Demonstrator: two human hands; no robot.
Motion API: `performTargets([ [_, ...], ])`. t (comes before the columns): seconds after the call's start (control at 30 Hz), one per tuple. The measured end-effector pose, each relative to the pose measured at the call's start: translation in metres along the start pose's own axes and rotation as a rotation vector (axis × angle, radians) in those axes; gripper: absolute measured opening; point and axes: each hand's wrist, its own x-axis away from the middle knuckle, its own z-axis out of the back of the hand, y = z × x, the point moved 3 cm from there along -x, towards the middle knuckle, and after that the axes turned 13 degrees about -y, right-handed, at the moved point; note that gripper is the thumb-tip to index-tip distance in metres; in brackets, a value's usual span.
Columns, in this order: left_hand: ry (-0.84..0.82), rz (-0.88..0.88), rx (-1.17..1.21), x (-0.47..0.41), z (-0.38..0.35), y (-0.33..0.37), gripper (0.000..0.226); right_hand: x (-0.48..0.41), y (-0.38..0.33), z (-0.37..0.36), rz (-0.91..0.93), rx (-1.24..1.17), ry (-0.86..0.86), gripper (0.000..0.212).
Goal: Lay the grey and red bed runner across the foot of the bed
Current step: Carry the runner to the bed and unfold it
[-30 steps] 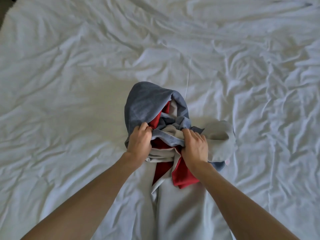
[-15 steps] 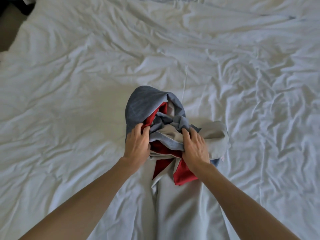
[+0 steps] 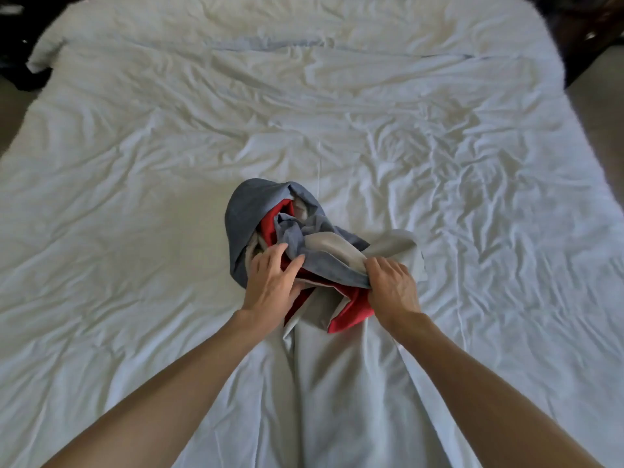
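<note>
Bed runner (image 3: pixel 253 214) is bunched in a heap, not spread out. It sits on the white bed sheet (image 3: pixel 135 197) about mid-width of the bed, in the near half. We see grey outer cloth folded over like a hood on the far left of the heap, red folds inside and at the near edge, and some pale lining showing.

Left hand (image 3: pixel 271 282) lies on the left side of the heap, fingers spread and fairly straight, tips touching the red and grey folds. We see no closed grasp there.

Right hand (image 3: pixel 391 287) is on the right side of the heap, fingers curled tight round a grey fold, with the red corner just below the wrist. The hands are apart, with the heap between them.

A pale grey cloth strip (image 3: pixel 337 383) runs from the heap to the near edge between the forearms. We cannot tell if it belongs to the runner.

The sheet is heavily creased, most on the right. There is bare floor (image 3: pixel 13 109) at the left edge and dark furniture (image 3: pixel 594 32) in the far right corner, blurred.
</note>
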Motion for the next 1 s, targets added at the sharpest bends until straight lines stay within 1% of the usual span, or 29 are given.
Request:
performTargets([
  [0.1,0.028,-0.077,0.031,-0.003,0.008,0.029,0.045,0.026,0.014,0.007,-0.044,-0.014,0.029,0.009],
  [0.23,-0.021,-0.134,0.086,-0.005,0.014,0.069,0.027,0.066,0.034,0.018,-0.056,-0.053,0.083,0.005],
  [0.3,-0.033,-0.138,0.093,-0.002,0.014,0.09,0.023,0.082,0.048,0.023,-0.059,-0.036,0.065,0.008],
  [0.43,-0.011,-0.141,0.073,0.006,0.012,0.133,0.023,0.104,0.084,0.034,-0.064,0.055,0.027,0.022],
  [0.6,0.036,-0.109,0.071,0.011,0.009,0.194,0.022,0.132,0.131,0.049,-0.018,0.057,0.057,0.02],
  [0.73,0.038,-0.063,0.091,0.013,0.005,0.242,0.023,0.153,0.173,0.06,0.02,0.092,0.031,0.02],
  [0.83,0.007,-0.063,0.062,0.014,0.001,0.272,0.023,0.166,0.201,0.064,0.028,0.107,0.019,0.023],
  [1.0,0.03,-0.107,0.032,0.013,-0.003,0.303,0.017,0.179,0.231,0.071,0.008,0.138,0.021,0.025],
])
